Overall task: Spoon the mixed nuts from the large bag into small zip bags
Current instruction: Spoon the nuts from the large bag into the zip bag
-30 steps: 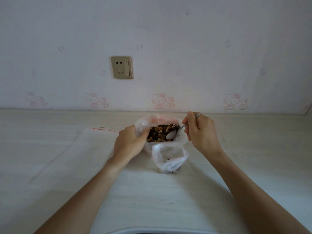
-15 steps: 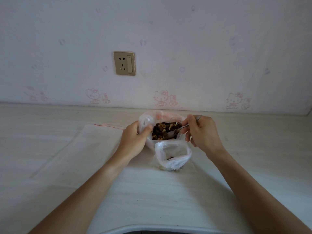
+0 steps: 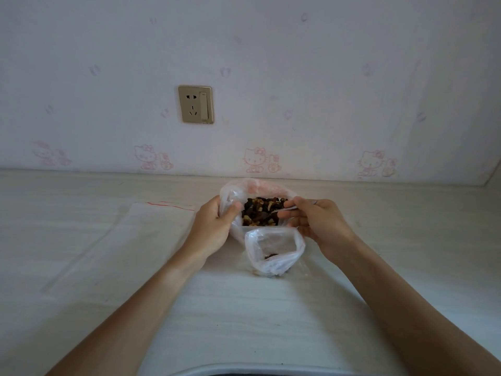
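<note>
Indoors, pale wooden counter (image 3: pixel 108 267), cartoon wallpaper (image 3: pixel 254 160), socket (image 3: pixel 195 104)

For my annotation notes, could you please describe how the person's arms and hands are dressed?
Both forearms are bare up to the frame's lower edge, with no sleeves visible. The left hand and right hand wear no gloves, and no rings, watch or bracelet show.

One large bag (image 3: pixel 233 194) of nuts (image 3: pixel 260 211), one small zip bag (image 3: pixel 273 251), one spoon (image 3: pixel 282 209), two hands, one wall socket (image 3: pixel 195 104).
</note>
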### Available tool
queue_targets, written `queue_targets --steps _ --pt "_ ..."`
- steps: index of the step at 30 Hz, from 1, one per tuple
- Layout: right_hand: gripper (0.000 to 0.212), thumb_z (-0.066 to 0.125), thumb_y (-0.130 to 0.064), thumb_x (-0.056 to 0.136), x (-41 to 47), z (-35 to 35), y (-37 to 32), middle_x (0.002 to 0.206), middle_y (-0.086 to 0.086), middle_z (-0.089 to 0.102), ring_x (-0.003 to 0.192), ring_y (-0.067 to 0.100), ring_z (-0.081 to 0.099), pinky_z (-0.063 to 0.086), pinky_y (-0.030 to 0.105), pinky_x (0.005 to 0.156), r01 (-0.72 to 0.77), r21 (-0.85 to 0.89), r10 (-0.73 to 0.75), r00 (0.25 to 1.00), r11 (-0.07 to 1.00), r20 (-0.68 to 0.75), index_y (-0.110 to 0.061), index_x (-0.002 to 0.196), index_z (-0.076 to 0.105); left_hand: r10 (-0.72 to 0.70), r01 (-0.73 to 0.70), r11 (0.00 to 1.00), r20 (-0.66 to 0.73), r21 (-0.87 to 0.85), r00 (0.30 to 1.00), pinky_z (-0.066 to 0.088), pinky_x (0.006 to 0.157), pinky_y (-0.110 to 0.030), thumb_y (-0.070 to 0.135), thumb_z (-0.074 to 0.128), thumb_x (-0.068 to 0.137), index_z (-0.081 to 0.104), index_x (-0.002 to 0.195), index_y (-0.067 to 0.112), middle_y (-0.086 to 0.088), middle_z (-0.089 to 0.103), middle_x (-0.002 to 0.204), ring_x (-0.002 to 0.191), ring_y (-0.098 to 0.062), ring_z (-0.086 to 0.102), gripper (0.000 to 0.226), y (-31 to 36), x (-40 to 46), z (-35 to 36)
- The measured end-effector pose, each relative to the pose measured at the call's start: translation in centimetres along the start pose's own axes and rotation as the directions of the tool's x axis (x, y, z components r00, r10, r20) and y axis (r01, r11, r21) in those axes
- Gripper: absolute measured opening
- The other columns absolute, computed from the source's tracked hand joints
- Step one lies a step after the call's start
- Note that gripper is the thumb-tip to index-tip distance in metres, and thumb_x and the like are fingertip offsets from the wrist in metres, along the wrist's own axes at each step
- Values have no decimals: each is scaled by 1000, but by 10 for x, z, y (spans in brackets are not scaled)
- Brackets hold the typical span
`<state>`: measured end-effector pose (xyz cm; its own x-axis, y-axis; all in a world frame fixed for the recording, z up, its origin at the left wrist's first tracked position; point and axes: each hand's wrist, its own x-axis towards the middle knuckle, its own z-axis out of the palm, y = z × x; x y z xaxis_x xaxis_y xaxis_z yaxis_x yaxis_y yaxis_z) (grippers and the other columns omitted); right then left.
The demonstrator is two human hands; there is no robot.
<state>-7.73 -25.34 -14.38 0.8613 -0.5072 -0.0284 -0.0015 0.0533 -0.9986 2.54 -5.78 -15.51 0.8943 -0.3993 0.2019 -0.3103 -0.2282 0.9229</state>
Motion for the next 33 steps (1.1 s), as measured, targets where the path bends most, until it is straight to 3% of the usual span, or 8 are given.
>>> queue_targets --steps 7,10,15,17,20,24,27,33 --pt "31 49 -16 108 4 -4 0 91 19 79 54 18 67 50 26 44 -30 93 31 1000 995 -6 6 105 71 10 -10 1000 -62 -7 998 51 91 -57 35 61 101 65 106 -2 -26 69 105 100 -42 65 38 2 -1 0" --pt "31 48 -15 108 6 -9 -4 90 21 78 53 20 65 45 27 40 -31 138 34 999 990 -24 7 105 69 16 -14 1000 -89 23 996 52 83 -56 39 63 99 64 102 -2 -26 67 98 84 -37 62 41 0 2 -3" --pt "31 47 -17 108 8 -13 -7 88 20 78 53 20 64 43 27 40 -22 176 28 999 984 -30 5 104 69 49 -28 986 -122 165 991 47 70 -39 49 63 96 66 94 10 -7 70 87 79 -27 63 40 -6 7 -8" --pt "31 46 -17 108 8 -15 -9 86 19 77 52 21 63 41 27 39 -12 194 19 999 981 -32 4 103 68 75 -40 968 -130 249 989 49 74 -30 56 63 95 68 101 21 10 70 97 84 -13 66 36 -5 8 -13" --pt "33 45 -19 109 9 -19 -14 82 19 76 51 21 61 39 27 38 21 228 -15 999 973 -29 2 100 68 123 -55 943 -189 327 974 54 88 -37 62 64 92 62 123 26 17 63 119 94 -4 66 47 -3 5 -23" --pt "35 44 -20 108 6 -26 -24 78 17 74 48 21 59 37 24 37 38 255 -45 999 966 22 1 96 69 246 -150 932 -271 330 931 56 84 -37 41 71 93 63 112 24 11 64 112 92 -8 65 27 2 -11 -30" --pt "34 44 -20 108 4 -31 -31 75 16 72 46 19 57 35 23 36 -1 227 -25 994 974 110 -1 94 68 274 -219 932 -168 288 947 50 67 -19 34 72 93 66 89 30 12 70 80 72 -5 66 8 8 -27 -30" --pt "38 45 -25 107 -4 -37 -39 70 15 68 45 21 55 34 24 37 -4 36 -4 972 999 235 -3 88 70 116 -123 951 40 283 992 47 56 -23 54 64 94 71 74 30 5 72 68 56 -8 63 33 12 -52 -13"
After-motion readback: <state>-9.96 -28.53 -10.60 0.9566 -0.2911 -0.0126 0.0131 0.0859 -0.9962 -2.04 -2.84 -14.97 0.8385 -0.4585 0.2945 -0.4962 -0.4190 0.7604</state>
